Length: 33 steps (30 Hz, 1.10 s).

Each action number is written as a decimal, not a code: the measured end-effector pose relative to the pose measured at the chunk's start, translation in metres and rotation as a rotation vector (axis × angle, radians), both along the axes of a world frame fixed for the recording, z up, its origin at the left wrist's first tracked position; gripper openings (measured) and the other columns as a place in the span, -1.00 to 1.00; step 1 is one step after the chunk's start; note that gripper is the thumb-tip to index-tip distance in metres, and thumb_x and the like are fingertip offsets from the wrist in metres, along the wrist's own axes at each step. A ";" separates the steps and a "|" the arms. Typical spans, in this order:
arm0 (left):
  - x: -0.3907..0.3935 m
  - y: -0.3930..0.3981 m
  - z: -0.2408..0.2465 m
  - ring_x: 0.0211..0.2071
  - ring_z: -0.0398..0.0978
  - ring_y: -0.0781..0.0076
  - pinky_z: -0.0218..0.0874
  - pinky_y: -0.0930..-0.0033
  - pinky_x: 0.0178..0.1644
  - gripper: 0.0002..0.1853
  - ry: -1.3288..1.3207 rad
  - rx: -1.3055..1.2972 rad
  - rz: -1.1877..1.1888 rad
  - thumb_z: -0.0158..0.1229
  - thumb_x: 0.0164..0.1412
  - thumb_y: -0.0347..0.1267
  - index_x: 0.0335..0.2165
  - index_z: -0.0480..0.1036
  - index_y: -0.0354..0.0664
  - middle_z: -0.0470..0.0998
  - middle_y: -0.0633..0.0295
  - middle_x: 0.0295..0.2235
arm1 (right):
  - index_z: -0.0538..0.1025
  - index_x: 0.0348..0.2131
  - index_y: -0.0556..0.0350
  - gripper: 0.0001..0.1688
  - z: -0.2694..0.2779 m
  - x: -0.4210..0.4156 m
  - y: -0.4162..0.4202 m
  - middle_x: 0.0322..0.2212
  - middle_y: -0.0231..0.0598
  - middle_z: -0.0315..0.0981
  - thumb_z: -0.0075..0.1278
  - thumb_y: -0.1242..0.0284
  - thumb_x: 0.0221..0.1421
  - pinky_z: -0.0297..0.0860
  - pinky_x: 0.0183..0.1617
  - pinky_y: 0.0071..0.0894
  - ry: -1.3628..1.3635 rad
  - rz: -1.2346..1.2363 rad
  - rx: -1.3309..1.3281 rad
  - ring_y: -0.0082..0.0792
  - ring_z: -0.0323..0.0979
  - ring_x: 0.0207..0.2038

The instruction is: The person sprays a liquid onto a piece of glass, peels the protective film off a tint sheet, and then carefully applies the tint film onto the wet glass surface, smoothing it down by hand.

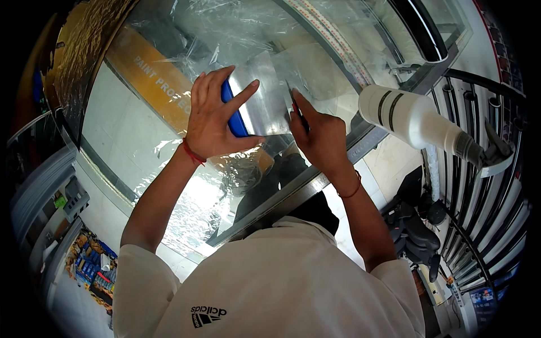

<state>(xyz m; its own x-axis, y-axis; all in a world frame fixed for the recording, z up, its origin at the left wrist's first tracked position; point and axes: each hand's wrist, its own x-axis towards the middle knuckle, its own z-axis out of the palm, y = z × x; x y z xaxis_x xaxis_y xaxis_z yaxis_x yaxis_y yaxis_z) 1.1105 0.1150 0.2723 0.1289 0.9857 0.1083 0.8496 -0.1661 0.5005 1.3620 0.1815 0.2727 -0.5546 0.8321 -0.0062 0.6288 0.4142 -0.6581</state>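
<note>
My left hand (212, 114) presses on a wide metal scraper blade (264, 99) with a blue handle strip (237, 122), its fingers spread over the strip and the blade. The scraper lies flat on a glass tabletop covered with clear film (224, 38). My right hand (320, 131) grips a slim dark cutter knife with a red part (296, 106), held like a pen close to the blade's right edge. Whether the tip touches the film is hard to tell.
A white spray bottle (397, 110) is at the right near the table's metal edge (363, 141). A black roll (418, 29) lies at the upper right. An orange printed panel (148, 74) shows under the glass. Several film rolls stand in a rack (469, 232) to the right.
</note>
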 end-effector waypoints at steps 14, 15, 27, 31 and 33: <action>-0.009 -0.002 0.000 0.25 0.20 -0.25 -0.03 -0.23 0.34 0.05 -0.074 0.080 -0.003 0.57 -0.30 0.12 0.23 0.48 0.12 0.23 -0.15 0.28 | 0.57 0.11 0.16 -0.54 -0.001 -0.005 -0.001 -0.71 -0.17 0.47 0.14 0.45 0.24 0.35 -0.55 -0.28 0.001 -0.088 -0.020 -0.21 0.46 -0.69; -0.008 -0.002 -0.001 0.25 0.20 -0.26 -0.02 -0.23 0.33 0.04 -0.084 0.085 -0.003 0.57 -0.30 0.11 0.23 0.49 0.12 0.23 -0.15 0.28 | 0.58 0.08 0.14 -0.56 -0.001 -0.005 -0.001 -0.71 -0.14 0.47 0.13 0.42 0.24 0.36 -0.56 -0.22 -0.001 -0.104 -0.029 -0.11 0.49 -0.68; -0.002 0.000 -0.003 0.29 0.18 -0.25 -0.11 -0.31 0.39 0.04 -0.021 0.072 -0.002 0.56 -0.27 0.11 0.24 0.48 0.12 0.24 -0.19 0.26 | 0.58 0.06 0.17 -0.58 -0.006 -0.002 -0.003 -0.66 -0.10 0.50 0.14 0.45 0.22 0.38 -0.53 -0.25 0.072 -0.123 -0.050 -0.11 0.53 -0.63; -0.001 0.001 -0.002 0.32 0.16 -0.23 -0.18 -0.33 0.42 0.04 -0.005 0.047 -0.002 0.55 -0.27 0.13 0.25 0.47 0.16 0.24 -0.18 0.27 | 0.57 0.08 0.17 -0.56 -0.006 -0.001 -0.003 -0.67 -0.11 0.50 0.14 0.45 0.22 0.38 -0.53 -0.24 0.067 -0.106 -0.026 -0.11 0.53 -0.64; -0.001 0.001 -0.004 0.28 0.20 -0.24 -0.11 -0.28 0.38 0.03 0.010 0.061 -0.002 0.53 -0.25 0.12 0.25 0.47 0.13 0.25 -0.16 0.27 | 0.56 0.08 0.17 -0.55 -0.006 0.000 -0.002 -0.67 -0.12 0.50 0.14 0.46 0.22 0.37 -0.54 -0.24 0.060 -0.100 -0.040 -0.11 0.52 -0.64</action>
<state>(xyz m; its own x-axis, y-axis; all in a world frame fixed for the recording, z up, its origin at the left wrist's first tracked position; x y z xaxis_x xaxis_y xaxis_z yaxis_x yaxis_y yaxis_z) 1.1096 0.1158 0.2687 0.1321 0.9771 0.1666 0.8544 -0.1974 0.4806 1.3619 0.1796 0.2668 -0.4689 0.8832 -0.0095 0.6249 0.3241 -0.7103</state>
